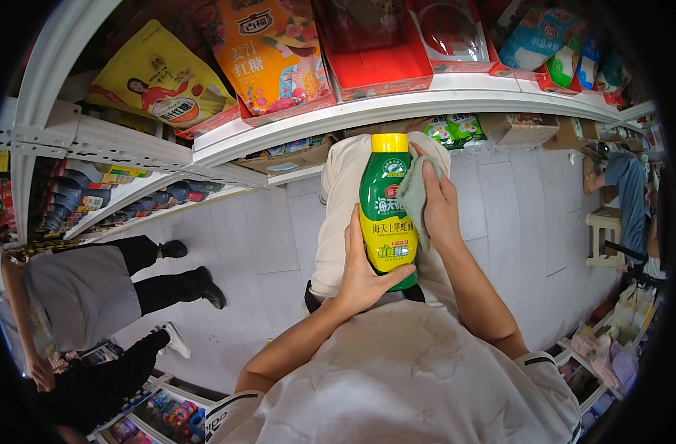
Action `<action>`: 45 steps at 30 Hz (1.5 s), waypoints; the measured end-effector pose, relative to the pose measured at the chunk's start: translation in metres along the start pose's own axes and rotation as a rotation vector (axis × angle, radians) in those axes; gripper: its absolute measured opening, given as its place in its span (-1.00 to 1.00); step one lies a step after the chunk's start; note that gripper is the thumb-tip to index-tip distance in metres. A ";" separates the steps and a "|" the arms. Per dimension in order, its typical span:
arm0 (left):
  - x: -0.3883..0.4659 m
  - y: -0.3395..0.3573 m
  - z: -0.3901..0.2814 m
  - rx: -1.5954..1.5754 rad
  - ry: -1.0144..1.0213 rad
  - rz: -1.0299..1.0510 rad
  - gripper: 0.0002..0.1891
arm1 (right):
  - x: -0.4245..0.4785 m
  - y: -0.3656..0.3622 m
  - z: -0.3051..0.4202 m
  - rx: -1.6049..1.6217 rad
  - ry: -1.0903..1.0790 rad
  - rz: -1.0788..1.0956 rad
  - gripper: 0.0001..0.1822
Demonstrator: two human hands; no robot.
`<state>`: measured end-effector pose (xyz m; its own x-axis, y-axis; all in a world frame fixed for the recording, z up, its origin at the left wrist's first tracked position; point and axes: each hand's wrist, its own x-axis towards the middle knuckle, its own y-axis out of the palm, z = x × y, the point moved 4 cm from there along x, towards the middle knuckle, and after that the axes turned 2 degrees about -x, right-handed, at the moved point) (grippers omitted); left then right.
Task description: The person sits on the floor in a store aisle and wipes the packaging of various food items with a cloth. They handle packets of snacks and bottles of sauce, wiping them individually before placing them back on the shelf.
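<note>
A green and yellow squeeze bottle of Haitian oyster sauce (389,227) with a yellow cap stands out in the middle, its label facing me. My left hand (366,272) grips it low down, the thumb across its base and the fingers along its left side. A grey-green cloth (414,191) lies against the upper right side of the bottle, held by my right hand (441,208). Part of the label is covered by the cloth. Both hands are above my lap, over light trousers (338,222).
Ahead, a white metal shelf (371,108) holds sugar pouches (277,61) and red display boxes (382,72). Cartons (518,129) sit beneath it. People (88,294) stand at left; a seated person (627,183) is at right near a plastic stool (600,236).
</note>
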<state>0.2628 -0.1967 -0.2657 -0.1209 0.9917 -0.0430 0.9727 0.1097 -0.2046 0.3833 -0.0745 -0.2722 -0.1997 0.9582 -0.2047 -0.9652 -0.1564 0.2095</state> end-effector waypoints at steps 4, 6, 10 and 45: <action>0.004 0.003 0.006 -0.015 0.004 0.016 0.32 | -0.023 0.003 0.007 -0.449 -0.262 0.038 -0.29; 0.004 0.006 0.013 -0.061 -0.018 0.056 0.34 | -0.045 0.007 0.020 -0.668 -0.415 0.140 -0.22; 0.004 0.007 0.013 -0.131 0.024 0.171 0.42 | -0.075 0.003 0.017 -1.029 -0.596 0.431 -0.17; 0.049 0.041 -0.006 0.073 0.053 0.221 0.51 | -0.009 -0.001 0.057 -1.275 -0.793 0.482 -0.39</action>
<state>0.2975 -0.1432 -0.2704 0.1057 0.9934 -0.0434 0.9571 -0.1135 -0.2666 0.3957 -0.0691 -0.2164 -0.7769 0.5738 0.2592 -0.4227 -0.1702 -0.8902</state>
